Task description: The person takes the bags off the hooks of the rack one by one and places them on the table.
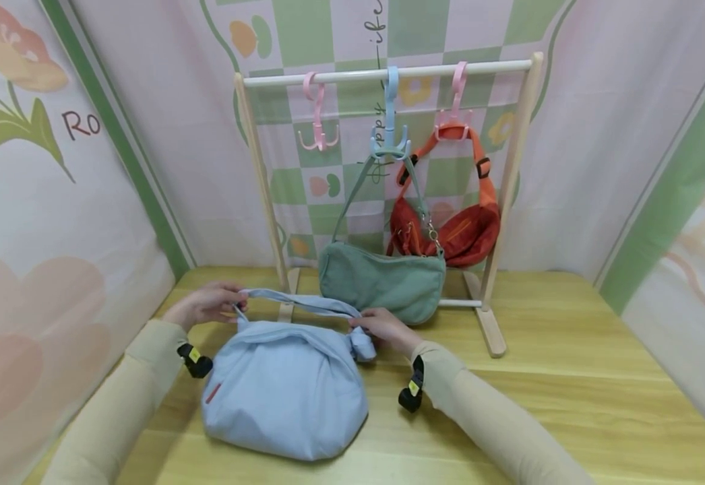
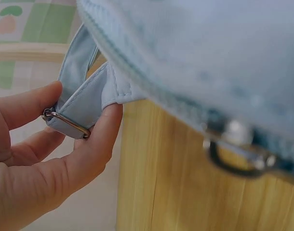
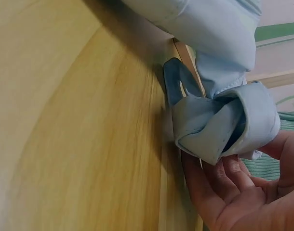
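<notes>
A light blue shoulder bag [image 1: 286, 397] sits on the wooden table, its strap [image 1: 304, 303] raised in an arc above the opening. With thumb and fingers, my left hand [image 1: 211, 304] pinches the strap's left end at a metal buckle [image 2: 70, 122]. At the other end my right hand [image 1: 385, 327] holds the strap beside a knot [image 1: 361, 343]. The right wrist view shows that knot [image 3: 209, 125] from close by, fingers curled under and behind it. A zipper pull [image 2: 238, 156] hangs at the bag's edge in the left wrist view.
Behind the bag stands a wood and white rack [image 1: 352, 76]. Its left pink hook [image 1: 319, 128] carries nothing. A green shoulder bag [image 1: 383, 279] hangs from the blue hook [image 1: 391, 114], a red waist bag [image 1: 468, 232] from the right pink hook [image 1: 458, 87].
</notes>
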The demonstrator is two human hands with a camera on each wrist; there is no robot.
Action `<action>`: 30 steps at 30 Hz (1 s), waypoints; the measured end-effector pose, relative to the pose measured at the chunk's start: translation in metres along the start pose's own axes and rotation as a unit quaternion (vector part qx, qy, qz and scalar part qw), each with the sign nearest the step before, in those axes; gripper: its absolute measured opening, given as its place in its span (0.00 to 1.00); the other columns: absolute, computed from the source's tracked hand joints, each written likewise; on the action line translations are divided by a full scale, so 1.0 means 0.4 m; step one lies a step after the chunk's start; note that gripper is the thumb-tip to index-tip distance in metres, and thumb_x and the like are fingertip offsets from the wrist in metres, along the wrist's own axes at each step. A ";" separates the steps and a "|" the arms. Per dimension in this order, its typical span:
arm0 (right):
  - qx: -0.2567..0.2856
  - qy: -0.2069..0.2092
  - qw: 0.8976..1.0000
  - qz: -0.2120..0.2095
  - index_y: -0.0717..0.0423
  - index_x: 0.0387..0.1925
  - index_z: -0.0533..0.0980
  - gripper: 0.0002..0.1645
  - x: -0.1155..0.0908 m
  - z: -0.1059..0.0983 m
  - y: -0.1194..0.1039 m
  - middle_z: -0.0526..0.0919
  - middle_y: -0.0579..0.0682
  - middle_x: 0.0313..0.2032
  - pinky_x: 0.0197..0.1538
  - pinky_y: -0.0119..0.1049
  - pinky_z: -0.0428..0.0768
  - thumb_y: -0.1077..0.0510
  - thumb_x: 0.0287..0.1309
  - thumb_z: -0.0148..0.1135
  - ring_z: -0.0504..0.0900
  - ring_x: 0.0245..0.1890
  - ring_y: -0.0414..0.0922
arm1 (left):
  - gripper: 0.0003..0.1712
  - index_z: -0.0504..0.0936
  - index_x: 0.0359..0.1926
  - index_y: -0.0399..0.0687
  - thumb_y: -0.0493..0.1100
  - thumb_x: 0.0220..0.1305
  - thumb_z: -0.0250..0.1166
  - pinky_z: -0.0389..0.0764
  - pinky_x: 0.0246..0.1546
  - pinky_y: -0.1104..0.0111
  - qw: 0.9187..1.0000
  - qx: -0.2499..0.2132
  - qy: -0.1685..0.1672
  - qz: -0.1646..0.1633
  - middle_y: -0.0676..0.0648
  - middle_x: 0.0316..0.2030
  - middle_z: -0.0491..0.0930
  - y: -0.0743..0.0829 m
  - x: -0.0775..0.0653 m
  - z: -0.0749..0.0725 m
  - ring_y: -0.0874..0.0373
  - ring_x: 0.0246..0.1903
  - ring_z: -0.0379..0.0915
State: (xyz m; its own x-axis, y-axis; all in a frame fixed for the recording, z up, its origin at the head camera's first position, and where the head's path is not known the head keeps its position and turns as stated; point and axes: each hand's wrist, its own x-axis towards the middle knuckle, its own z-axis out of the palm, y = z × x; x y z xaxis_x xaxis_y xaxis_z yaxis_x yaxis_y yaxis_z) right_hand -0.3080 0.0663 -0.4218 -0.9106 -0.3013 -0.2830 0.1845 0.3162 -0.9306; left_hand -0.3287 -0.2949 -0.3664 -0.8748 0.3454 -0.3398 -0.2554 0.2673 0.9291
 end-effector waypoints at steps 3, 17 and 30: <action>0.001 -0.001 1.000 0.006 0.64 0.44 0.77 0.16 0.003 0.005 -0.003 0.84 0.49 0.34 0.33 0.28 0.76 0.54 0.64 0.57 0.77 0.30 0.36 | 0.04 0.72 0.40 0.44 0.38 0.72 0.50 0.81 0.37 0.66 1.000 0.008 0.001 -0.002 0.50 0.30 0.78 -0.001 -0.001 -0.005 0.60 0.32 0.77; -0.016 0.015 1.000 0.020 0.63 0.42 0.80 0.16 0.024 0.045 -0.003 0.82 0.47 0.33 0.34 0.29 0.74 0.54 0.62 0.59 0.75 0.31 0.38 | 0.10 0.68 0.48 0.35 0.38 0.71 0.52 0.81 0.38 0.66 1.000 0.009 0.009 -0.016 0.51 0.30 0.80 -0.014 0.001 -0.041 0.58 0.36 0.78; 0.002 0.012 1.000 0.029 0.63 0.44 0.81 0.18 0.026 0.070 -0.015 0.83 0.46 0.32 0.33 0.28 0.75 0.53 0.61 0.60 0.76 0.30 0.37 | 0.06 0.69 0.44 0.38 0.37 0.70 0.51 0.81 0.38 0.66 0.999 0.007 0.024 -0.037 0.50 0.30 0.81 -0.031 -0.009 -0.059 0.59 0.34 0.80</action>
State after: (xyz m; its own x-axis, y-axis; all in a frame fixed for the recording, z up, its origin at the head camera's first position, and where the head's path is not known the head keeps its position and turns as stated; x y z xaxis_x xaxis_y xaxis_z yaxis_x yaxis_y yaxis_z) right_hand -0.3082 0.0361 -0.4255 -0.9071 -0.2611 -0.3302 0.2379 0.3293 -0.9138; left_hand -0.3321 -0.3209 -0.3734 -0.8728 0.2810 -0.3991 -0.3140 0.3028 0.8998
